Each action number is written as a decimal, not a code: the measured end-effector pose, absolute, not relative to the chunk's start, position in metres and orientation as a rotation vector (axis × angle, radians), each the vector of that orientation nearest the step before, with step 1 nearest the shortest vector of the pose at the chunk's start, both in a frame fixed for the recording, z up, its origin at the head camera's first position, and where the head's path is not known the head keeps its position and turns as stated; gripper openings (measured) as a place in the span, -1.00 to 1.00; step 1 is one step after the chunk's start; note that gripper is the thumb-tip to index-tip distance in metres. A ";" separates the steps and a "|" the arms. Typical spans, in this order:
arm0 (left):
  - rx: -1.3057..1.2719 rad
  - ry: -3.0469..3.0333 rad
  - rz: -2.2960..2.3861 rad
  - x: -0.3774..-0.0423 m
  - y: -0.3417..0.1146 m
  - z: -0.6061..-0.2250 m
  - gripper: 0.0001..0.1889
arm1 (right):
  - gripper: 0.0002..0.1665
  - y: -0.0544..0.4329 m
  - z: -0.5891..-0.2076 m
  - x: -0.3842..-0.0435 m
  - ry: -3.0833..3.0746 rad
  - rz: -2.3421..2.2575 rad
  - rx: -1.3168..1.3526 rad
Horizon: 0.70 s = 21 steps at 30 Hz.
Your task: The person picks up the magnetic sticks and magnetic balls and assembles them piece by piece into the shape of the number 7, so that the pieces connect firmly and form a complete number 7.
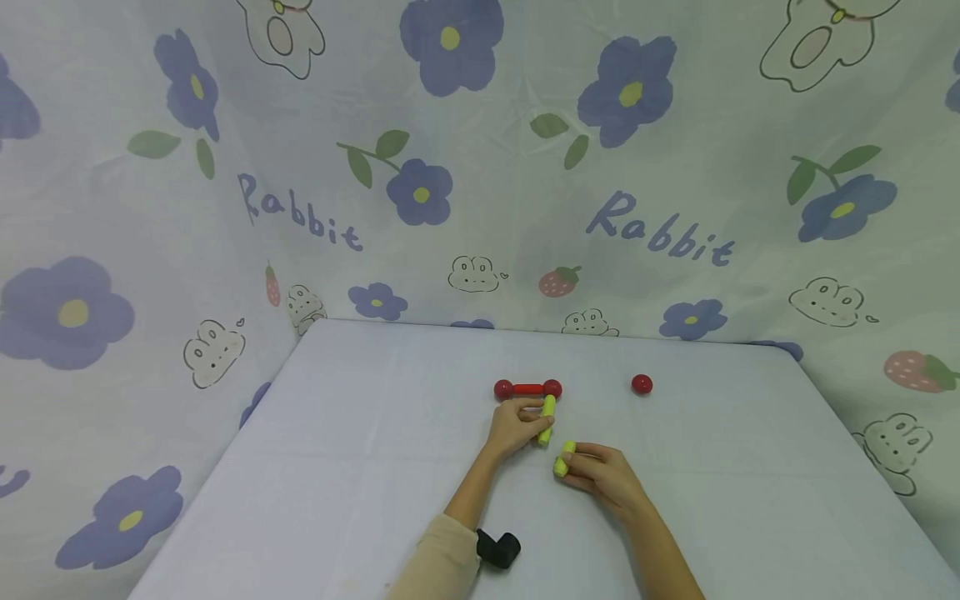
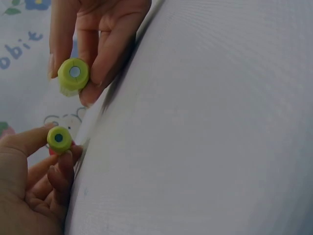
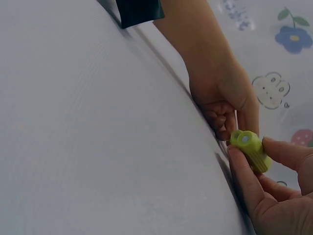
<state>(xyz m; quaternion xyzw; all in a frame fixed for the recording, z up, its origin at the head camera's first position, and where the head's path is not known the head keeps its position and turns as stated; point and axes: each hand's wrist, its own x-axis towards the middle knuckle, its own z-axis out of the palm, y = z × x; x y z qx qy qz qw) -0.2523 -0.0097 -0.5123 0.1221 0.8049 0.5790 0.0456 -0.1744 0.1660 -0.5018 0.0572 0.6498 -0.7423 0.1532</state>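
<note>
My left hand (image 1: 517,427) pinches a yellow-green magnetic rod (image 1: 547,421) between thumb and fingers, just in front of the red pieces. To its right and nearer the front, my right hand (image 1: 603,477) pinches a second yellow-green rod (image 1: 565,459). The two rods are apart. In the left wrist view, the left hand's rod (image 2: 59,140) shows a dark round end, and the right hand's rod (image 2: 73,76) a pale one. The right wrist view shows the ribbed side of the right hand's rod (image 3: 257,154), partly overlapping the other rod.
Beyond the left hand, a red rod (image 1: 528,389) lies between two red balls, a left ball (image 1: 503,390) and a right ball (image 1: 552,388). A loose red ball (image 1: 642,384) sits farther right. The white table (image 1: 360,467) meets a patterned curtain (image 1: 517,225) at the back.
</note>
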 end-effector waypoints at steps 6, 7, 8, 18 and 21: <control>0.376 2.455 1.769 -0.252 -0.010 -0.512 -0.57 | -0.30 0.157 -0.501 -0.177 1.858 -2.124 0.195; 0.377 2.454 1.771 -0.252 -0.010 -0.512 -0.57 | -0.31 0.155 -0.502 -0.177 1.862 -2.119 0.197; 0.376 2.453 1.773 -0.252 -0.010 -0.512 -0.57 | -0.31 0.154 -0.502 -0.178 1.864 -2.115 0.198; 0.392 2.447 1.780 -0.252 -0.011 -0.512 -0.57 | -0.35 0.144 -0.500 -0.181 1.816 -2.127 0.149; 0.401 2.456 1.769 -0.253 -0.011 -0.513 -0.58 | -0.35 0.141 -0.499 -0.181 1.790 -2.136 0.145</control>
